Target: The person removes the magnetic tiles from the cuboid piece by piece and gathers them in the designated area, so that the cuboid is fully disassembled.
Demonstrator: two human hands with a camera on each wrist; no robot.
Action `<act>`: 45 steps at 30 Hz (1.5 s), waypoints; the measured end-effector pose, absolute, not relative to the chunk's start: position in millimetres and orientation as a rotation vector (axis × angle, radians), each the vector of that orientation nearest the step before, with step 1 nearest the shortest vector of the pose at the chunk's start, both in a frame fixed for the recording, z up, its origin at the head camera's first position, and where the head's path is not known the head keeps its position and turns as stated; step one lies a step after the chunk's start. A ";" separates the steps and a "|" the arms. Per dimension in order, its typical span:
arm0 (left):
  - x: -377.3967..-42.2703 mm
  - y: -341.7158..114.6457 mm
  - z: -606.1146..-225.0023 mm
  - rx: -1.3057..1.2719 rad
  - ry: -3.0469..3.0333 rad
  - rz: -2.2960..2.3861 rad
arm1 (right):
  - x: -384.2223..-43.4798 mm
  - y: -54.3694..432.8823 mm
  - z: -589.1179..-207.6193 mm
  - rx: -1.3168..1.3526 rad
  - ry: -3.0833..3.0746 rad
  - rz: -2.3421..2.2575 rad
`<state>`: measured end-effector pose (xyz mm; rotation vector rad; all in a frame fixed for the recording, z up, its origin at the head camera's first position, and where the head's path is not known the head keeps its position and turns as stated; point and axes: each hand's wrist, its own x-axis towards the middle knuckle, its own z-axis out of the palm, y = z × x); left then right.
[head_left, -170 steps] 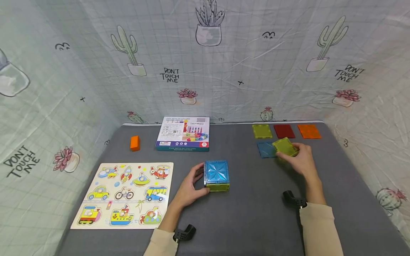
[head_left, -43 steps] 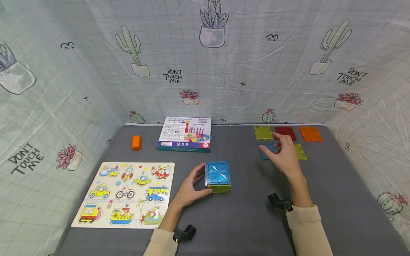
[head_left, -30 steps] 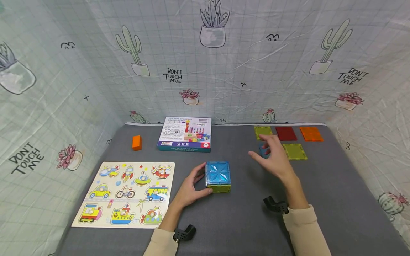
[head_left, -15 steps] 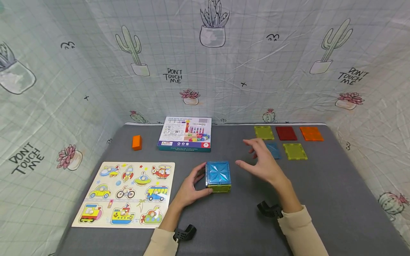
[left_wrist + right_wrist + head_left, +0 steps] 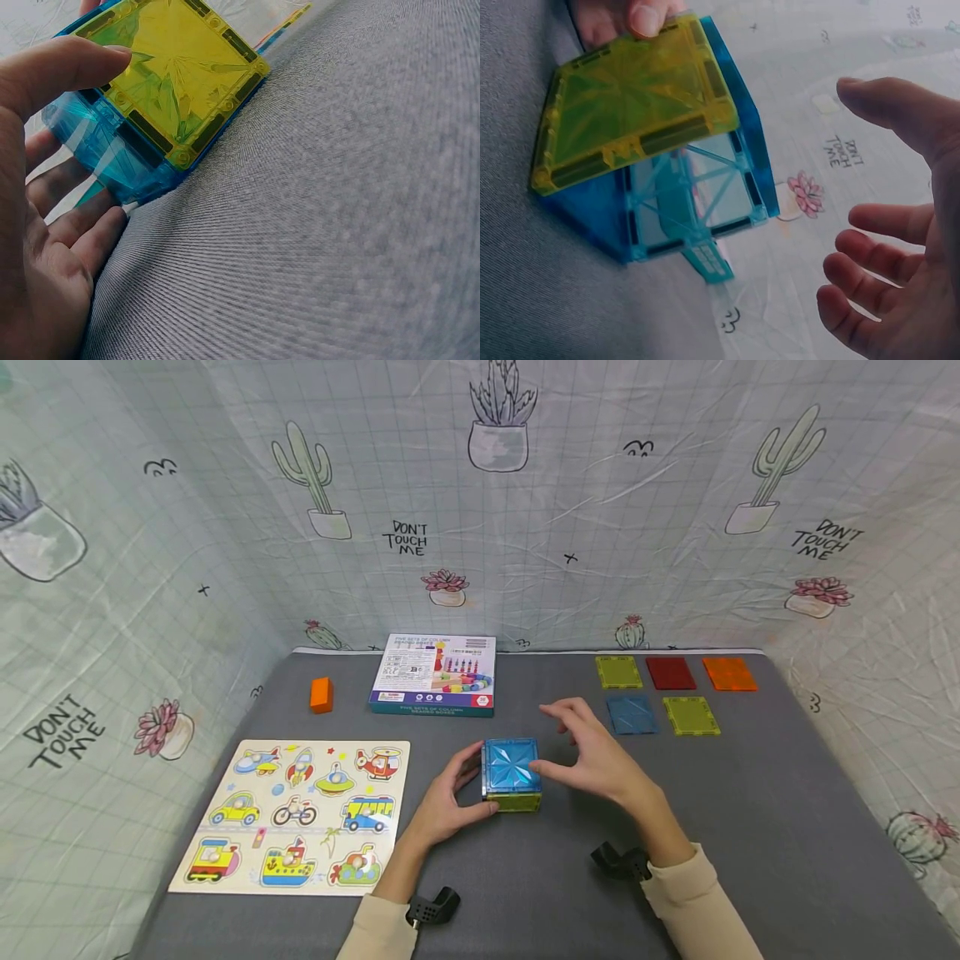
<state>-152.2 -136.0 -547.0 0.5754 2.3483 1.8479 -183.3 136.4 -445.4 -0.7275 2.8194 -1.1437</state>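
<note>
A small cube of magnetic tiles [image 5: 511, 764] stands on the table, with a blue top and a yellow-green front tile [image 5: 180, 64]. Its right side shows as an opening in the right wrist view, with a clear blue tile [image 5: 694, 187] visible inside. My left hand [image 5: 442, 802] grips the cube from the left, thumb on the front tile and fingers round the left side. Beside the cube's right top edge is my right hand [image 5: 596, 760], thumb and fingers spread with nothing between them. The thumb tip overlaps the blue top in the head view.
At the back right lie flat tiles: yellow-green [image 5: 618, 672], red [image 5: 671, 673], orange [image 5: 731, 674], blue [image 5: 632, 715] and another yellow-green tile [image 5: 691, 716]. A vehicle puzzle board [image 5: 300, 802] is on the left. Behind are a flat box [image 5: 432, 675] and an orange block [image 5: 321, 695].
My right hand has laid the yellow-green tile down right of the blue one, let go, and moved left to the cube. My left hand has kept its hold.
</note>
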 end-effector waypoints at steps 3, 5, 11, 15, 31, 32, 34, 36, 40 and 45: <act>-152.1 -135.7 -546.9 0.559 2.338 1.854 | -182.4 133.5 -447.4 -0.745 2.782 -1.121; -152.0 -135.4 -546.7 0.545 2.330 1.860 | -182.2 131.4 -448.8 -0.765 2.764 -1.096; -152.1 -135.6 -546.5 0.554 2.350 1.838 | -182.1 126.2 -453.0 -0.837 2.736 -1.020; -152.5 -135.7 -547.5 0.570 2.366 1.824 | -181.5 124.5 -455.2 -0.859 2.718 -1.005; -151.8 -135.0 -545.7 0.555 2.353 1.834 | -181.2 119.8 -460.1 -0.823 2.719 -0.944; -151.6 -134.9 -545.8 0.548 2.354 1.832 | -181.5 119.6 -460.7 -0.818 2.718 -0.948; -151.5 -135.0 -546.1 0.538 2.357 1.827 | -182.1 119.2 -461.5 -0.807 2.712 -0.956; -151.4 -135.0 -546.5 0.533 2.362 1.823 | -182.6 119.2 -461.9 -0.803 2.707 -0.970; -151.5 -134.6 -545.9 0.537 2.361 1.828 | -183.2 119.6 -461.3 -0.803 2.694 -1.000; -151.6 -134.7 -546.3 0.546 2.359 1.834 | -184.1 120.1 -461.4 -0.799 2.676 -1.023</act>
